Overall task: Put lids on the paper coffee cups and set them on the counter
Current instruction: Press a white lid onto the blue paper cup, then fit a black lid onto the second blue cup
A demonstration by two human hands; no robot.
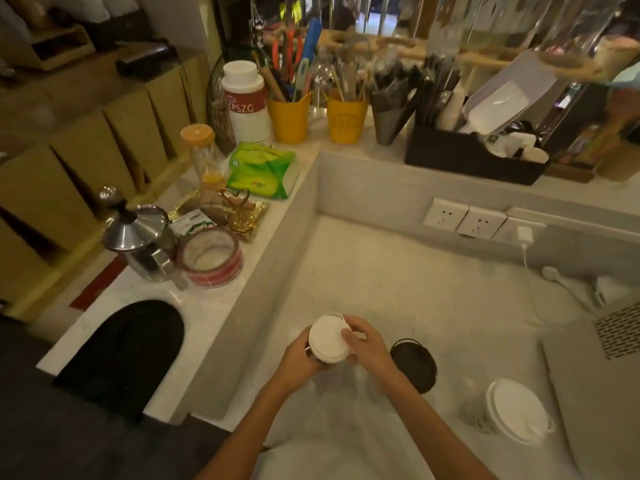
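A paper cup sits low in the middle of the view with a white lid (326,337) on its top. My left hand (300,358) wraps around the cup's side, and the cup body is mostly hidden by it. My right hand (363,344) rests its fingers on the lid's right edge. Just to the right stands a dark open cup (414,363) without a lid. Farther right a stack of white lids (517,410) lies on the pale counter (398,282).
A raised ledge at the left holds a tape roll (210,258), a steel pitcher (142,242), a green tissue pack (261,169) and yellow utensil cups (289,119). Wall sockets (465,220) with a plugged charger sit at the back. A laptop (599,386) lies at the right.
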